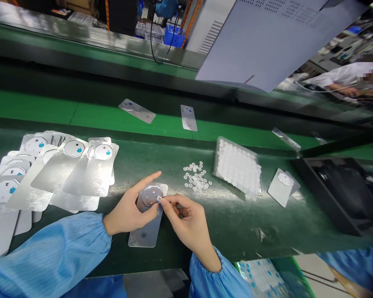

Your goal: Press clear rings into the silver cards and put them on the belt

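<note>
A flat silver plate with a round dark-grey area near its top lies in front of me on the green bench. My left hand is at its left side, index finger stretched out and thumb lying over the plate. The thumb and forefinger of my right hand pinch a small clear disc at the right side of the round area. Just beyond my right hand, several small clear discs are scattered loosely. The other fingers of my left hand are partly hidden.
Overlapping silver plates are piled on the left. To the right stand a clear tray of white pieces, more plates and a black bin. Two plates lie on the far green strip. A co-worker's sleeve shows lower right.
</note>
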`<state>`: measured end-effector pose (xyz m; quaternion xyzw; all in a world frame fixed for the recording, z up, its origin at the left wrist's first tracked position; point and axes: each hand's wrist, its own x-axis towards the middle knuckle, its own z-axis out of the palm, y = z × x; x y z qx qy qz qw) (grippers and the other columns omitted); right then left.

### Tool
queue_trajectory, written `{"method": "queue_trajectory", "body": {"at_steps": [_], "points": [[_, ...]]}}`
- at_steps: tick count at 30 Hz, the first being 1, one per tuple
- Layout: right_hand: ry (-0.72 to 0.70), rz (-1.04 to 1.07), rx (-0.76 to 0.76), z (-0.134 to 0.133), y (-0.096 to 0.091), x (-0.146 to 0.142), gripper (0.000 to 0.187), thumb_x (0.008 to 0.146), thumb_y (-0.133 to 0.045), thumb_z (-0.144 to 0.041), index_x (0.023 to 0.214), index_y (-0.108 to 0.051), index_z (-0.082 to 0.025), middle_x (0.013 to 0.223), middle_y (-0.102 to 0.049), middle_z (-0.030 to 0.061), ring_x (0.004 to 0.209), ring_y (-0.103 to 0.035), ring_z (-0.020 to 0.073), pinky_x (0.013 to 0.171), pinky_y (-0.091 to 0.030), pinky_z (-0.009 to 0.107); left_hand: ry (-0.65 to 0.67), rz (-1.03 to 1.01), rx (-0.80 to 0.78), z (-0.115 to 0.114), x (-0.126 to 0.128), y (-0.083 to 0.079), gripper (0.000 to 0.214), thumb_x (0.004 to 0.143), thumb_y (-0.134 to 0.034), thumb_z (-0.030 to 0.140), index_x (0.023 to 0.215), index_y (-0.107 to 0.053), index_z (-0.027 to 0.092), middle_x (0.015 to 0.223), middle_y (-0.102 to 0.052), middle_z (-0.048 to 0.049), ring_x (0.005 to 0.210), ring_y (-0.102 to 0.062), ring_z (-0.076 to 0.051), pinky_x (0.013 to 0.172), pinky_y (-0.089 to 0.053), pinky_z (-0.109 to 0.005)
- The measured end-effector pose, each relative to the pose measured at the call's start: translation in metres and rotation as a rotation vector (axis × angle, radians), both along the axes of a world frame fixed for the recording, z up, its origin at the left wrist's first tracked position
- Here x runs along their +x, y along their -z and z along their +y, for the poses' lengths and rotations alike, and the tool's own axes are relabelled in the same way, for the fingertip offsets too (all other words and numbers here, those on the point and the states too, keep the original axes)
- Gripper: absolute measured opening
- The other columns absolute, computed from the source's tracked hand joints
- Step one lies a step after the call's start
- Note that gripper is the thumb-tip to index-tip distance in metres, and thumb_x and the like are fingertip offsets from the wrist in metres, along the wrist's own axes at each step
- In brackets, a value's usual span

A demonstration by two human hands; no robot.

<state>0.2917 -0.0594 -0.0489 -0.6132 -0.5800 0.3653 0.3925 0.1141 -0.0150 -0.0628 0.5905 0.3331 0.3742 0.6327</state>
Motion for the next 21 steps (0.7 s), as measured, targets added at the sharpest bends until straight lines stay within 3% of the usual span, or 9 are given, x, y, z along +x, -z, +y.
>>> {"method": "queue_trajectory", "body": {"at_steps": [6,13,21], "points": [[0.021,-0.032,0.024,0.000,-0.004,-0.003,0.028,0.095,-0.065,-0.039,0.080,-0.076,-0.018,0.061,-0.056,-0.0006,0.051,-0.042,0.0113,0.048,-0.034,0.026,0.016,0.016,0.022,0.000,-0.002,0.000,0.081,0.092,-0.065,0.018,0.164,-0.028,0.025,0.089,-0.065,-0.0007,0.073,-0.056,-0.013,0.075,-0.052,-0.026],[0.038,-0.028,-0.019,0.006,-0.008,-0.003,0.029,0.089,-0.070,-0.041,0.073,-0.074,-0.018,0.055,-0.056,-0.0016,0.048,-0.044,0.0106,0.046,-0.035,0.024,0.069,-0.133,-0.075,0.000,-0.003,-0.001,0.097,0.096,-0.059,0.013,0.166,0.006,0.033,0.074,-0.051,0.0062,0.062,-0.044,-0.010,0.061,-0.043,-0.020],[-0.033,0.198,-0.207,0.021,-0.011,0.008,0.048,0.076,-0.084,-0.051,0.060,-0.051,-0.021,0.052,-0.054,-0.0038,0.048,-0.044,0.0090,0.045,-0.034,0.022,0.058,-0.096,-0.158,0.005,-0.005,0.000,0.095,0.097,-0.067,0.030,0.167,-0.005,0.025,0.078,-0.056,0.0031,0.067,-0.047,-0.011,0.063,-0.042,-0.022]]}}
